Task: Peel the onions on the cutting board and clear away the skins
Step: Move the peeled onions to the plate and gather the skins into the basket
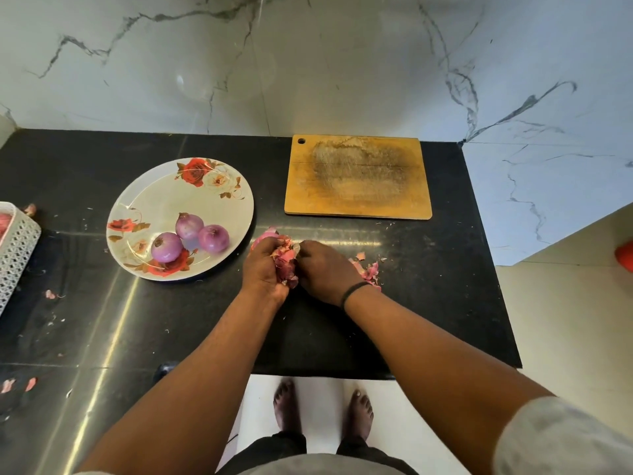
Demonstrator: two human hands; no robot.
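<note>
Head view: skins (286,260) near counter edge (322,375)

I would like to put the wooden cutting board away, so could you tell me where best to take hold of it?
Grip the cutting board by its near long edge, coming from the person's side. It lies flat on the black counter with nothing on it, and that edge faces the hands. The far edge sits close to the marble wall, and the small hole is at the far left corner.

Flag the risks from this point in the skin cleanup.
1. The left hand grips an overfull wad of onion skins; pieces may drop on the way out.
2. Scraps by the right hand, near the basket and at the counter's near edge could get missed.
</note>
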